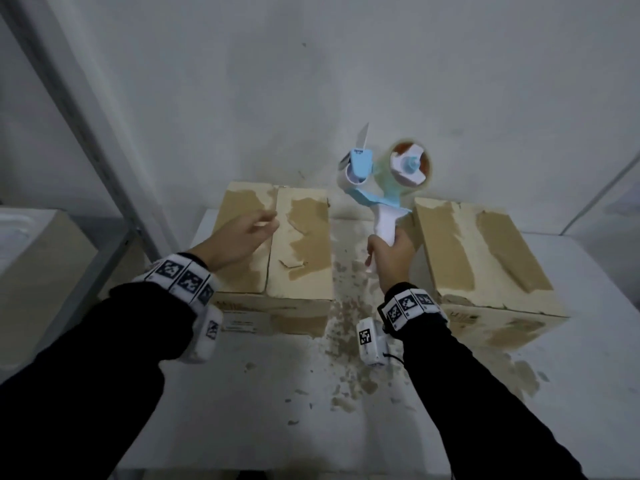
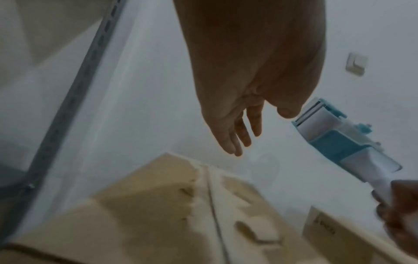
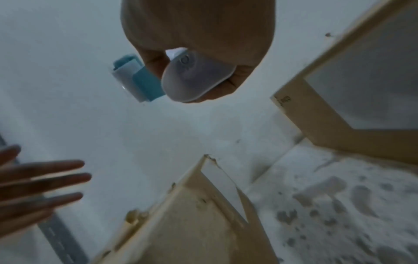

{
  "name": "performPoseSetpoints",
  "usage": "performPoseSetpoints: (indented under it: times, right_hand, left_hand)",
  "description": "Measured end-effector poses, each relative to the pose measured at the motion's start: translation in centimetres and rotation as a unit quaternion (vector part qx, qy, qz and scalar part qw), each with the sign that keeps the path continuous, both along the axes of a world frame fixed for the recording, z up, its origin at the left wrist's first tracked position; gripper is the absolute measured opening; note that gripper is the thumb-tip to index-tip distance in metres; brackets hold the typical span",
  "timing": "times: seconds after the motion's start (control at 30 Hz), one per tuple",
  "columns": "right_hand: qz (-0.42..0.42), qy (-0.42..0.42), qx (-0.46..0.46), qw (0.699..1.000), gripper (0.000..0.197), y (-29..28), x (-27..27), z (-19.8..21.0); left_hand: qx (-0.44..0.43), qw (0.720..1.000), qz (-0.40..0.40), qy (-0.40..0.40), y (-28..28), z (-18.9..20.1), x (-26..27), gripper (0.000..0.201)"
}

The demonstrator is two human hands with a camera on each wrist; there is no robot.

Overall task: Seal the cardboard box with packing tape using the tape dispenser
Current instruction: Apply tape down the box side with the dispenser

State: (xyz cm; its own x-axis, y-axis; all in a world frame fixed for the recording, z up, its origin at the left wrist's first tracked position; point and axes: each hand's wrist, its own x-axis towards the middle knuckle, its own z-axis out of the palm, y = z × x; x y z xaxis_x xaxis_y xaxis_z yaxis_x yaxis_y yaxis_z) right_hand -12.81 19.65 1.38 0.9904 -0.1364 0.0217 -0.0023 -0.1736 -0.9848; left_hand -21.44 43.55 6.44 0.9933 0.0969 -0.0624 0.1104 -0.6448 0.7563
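Note:
A worn cardboard box (image 1: 294, 237) with closed flaps and torn surface patches stands at the back left of the table (image 1: 242, 410). My left hand (image 1: 242, 237) hovers over its left flap, fingers straight and spread (image 2: 235, 135), holding nothing. My right hand (image 1: 393, 258) grips the white handle of the blue-and-white tape dispenser (image 1: 384, 178), raised upright between the two boxes, its clear tape roll (image 1: 412, 168) at the top right. The handle's butt (image 3: 194, 78) shows inside my fist in the right wrist view. The dispenser's serrated blade end (image 2: 316, 114) sits just right of my left thumb.
A second cardboard box (image 1: 485, 258) stands at the back right. Brown paper scraps (image 1: 349, 341) litter the white table between the boxes. A white wall rises right behind. A grey metal rack post (image 1: 86, 133) and another carton (image 1: 34, 271) are on the left.

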Motion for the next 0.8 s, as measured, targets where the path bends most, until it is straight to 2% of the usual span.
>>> performPoseSetpoints:
  times: [0.07, 0.1, 0.2, 0.3, 0.43, 0.57, 0.63, 0.7, 0.8]
  right_hand:
    - [0.010, -0.046, -0.010, 0.999, 0.012, 0.1, -0.5, 1.6]
    - [0.016, -0.064, -0.016, 0.998, 0.012, 0.1, -0.9, 2.3]
    - [0.035, -0.103, -0.018, 0.994, 0.014, 0.3, -2.1, 3.9]
    - [0.055, -0.132, -0.005, 0.990, 0.016, 0.4, -3.1, 5.0]
    - [0.068, -0.153, 0.005, 0.986, 0.021, 0.4, -4.2, 5.2]
    - [0.084, -0.150, 0.026, 0.985, 0.022, 0.2, -4.8, 5.0]
    - [0.110, -0.149, 0.059, 0.981, 0.028, 0.1, -5.0, 5.0]
    - [0.136, -0.138, 0.079, 0.978, 0.033, 0.2, -5.1, 5.1]
    - [0.179, -0.116, 0.071, 0.974, 0.031, 0.3, -5.1, 5.3]
  left_hand:
    - [-0.115, 0.993, 0.037, -0.013, -1.7, 1.5, 0.9, 0.049]
    - [-0.192, 0.980, 0.059, -0.014, -2.7, 2.3, 1.2, 0.050]
    - [-0.413, 0.907, 0.084, 0.010, -4.5, 4.6, 1.4, 0.060]
    - [-0.544, 0.837, 0.056, 0.034, -5.3, 5.8, 0.7, 0.065]
    - [-0.588, 0.808, 0.039, -0.008, -6.2, 6.2, -0.2, 0.040]
    - [-0.619, 0.783, 0.053, -0.021, -5.7, 5.8, -1.2, 0.026]
    - [-0.609, 0.791, 0.050, -0.011, -5.2, 5.3, -1.9, 0.024]
    - [-0.582, 0.811, 0.059, 0.001, -4.8, 4.8, -2.6, 0.023]
    - [-0.566, 0.818, 0.097, 0.028, -4.0, 4.3, -3.2, 0.016]
